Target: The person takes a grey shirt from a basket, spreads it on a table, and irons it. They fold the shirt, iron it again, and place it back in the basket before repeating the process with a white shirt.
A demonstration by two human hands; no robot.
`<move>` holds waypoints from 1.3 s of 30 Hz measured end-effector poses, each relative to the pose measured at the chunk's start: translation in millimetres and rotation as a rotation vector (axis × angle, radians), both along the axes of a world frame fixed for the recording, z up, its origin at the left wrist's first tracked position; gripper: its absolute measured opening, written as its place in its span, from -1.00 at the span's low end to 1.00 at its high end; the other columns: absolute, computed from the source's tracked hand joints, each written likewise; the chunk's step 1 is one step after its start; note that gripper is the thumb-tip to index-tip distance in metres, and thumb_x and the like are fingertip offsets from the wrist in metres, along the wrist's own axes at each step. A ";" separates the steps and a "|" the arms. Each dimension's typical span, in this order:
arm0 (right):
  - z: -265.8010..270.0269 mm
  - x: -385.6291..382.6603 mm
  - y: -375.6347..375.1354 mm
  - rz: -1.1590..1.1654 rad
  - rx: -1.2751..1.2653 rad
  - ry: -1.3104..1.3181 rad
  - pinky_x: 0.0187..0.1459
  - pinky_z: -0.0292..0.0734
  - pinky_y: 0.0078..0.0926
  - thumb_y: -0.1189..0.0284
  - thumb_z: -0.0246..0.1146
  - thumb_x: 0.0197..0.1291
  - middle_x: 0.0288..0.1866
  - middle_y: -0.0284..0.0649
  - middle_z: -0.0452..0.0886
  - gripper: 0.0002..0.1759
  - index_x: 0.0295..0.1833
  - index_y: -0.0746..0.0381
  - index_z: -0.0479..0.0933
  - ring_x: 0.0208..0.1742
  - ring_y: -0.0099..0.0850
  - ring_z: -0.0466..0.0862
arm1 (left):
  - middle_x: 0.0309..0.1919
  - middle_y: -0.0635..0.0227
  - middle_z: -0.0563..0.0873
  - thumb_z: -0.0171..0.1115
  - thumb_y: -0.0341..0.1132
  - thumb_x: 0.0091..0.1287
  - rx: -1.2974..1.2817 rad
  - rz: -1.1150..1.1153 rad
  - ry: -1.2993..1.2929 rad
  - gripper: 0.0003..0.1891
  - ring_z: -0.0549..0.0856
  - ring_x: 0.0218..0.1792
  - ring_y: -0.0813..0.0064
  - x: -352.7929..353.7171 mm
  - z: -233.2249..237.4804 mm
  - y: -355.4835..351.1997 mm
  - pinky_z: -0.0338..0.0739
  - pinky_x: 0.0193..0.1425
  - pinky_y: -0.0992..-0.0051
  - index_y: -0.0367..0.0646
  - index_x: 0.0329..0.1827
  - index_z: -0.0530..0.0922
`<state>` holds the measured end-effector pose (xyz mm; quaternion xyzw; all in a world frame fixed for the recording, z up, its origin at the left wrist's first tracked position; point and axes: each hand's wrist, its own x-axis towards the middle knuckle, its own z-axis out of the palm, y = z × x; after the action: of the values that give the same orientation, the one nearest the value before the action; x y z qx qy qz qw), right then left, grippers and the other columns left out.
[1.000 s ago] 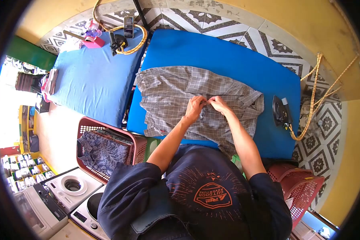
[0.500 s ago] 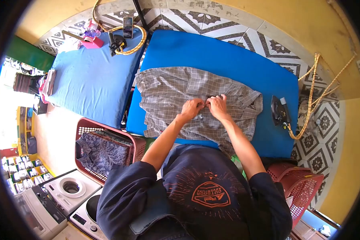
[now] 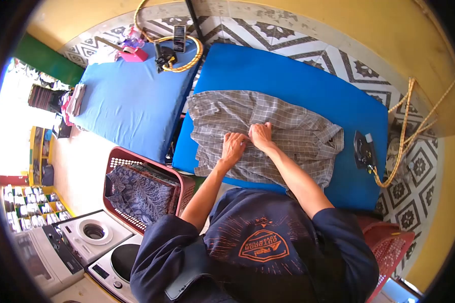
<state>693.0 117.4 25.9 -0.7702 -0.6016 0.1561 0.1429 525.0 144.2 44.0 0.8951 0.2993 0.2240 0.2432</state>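
Left hand (image 3: 233, 146), right hand (image 3: 261, 135) side by side on shirt (image 3: 301, 132); can't tell if pinching; long axis left-right, left hand nearer its left end.

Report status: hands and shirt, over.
Left hand and right hand down on the checked shirt, side by side, grip unclear. Shirt spread on the blue pad. Iron parked off to the right, clear of the hands.

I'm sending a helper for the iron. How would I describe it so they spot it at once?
Find the dark blue pad with the checked shirt on it. At its right edge, past the shirt, lies the iron: small, black, trailing a yellow braided cord.
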 end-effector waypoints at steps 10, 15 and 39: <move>-11.9 10.9 6.3 -0.419 -0.287 0.464 0.31 0.26 0.22 0.08 0.27 0.25 -0.09 -0.15 0.81 -0.71 -0.16 -0.02 0.80 0.08 -0.15 0.75 | -0.19 0.33 0.73 0.30 -0.39 0.30 -0.100 0.150 -0.110 -0.83 0.69 -0.04 0.27 19.5 2.4 7.2 0.35 0.18 0.20 -0.06 -0.07 0.59; 24.5 17.8 -5.9 -0.242 -0.233 0.513 0.25 0.28 0.14 -0.02 0.39 0.16 -0.16 -0.22 0.82 -0.62 -0.16 0.06 0.79 0.03 -0.23 0.75 | -0.18 0.30 0.78 0.34 -0.32 0.31 -0.183 0.215 -0.153 -0.83 0.72 -0.04 0.26 21.0 -7.8 8.6 0.32 0.20 0.20 -0.06 -0.06 0.65; 11.3 -54.5 45.2 0.229 0.133 -0.071 0.20 0.30 -0.13 0.45 0.17 0.29 -0.25 -0.24 0.74 -0.79 -0.33 0.12 0.71 -0.03 -0.32 0.70 | -0.25 0.39 0.71 0.39 -0.32 0.25 0.038 0.069 0.165 -0.85 0.62 -0.02 0.28 -72.2 21.6 33.5 0.31 0.32 0.10 -0.04 -0.14 0.71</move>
<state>638.6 162.6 37.2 -0.6904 -0.6993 0.1036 0.1534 452.8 177.7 65.6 0.9041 0.3445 0.1633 0.1931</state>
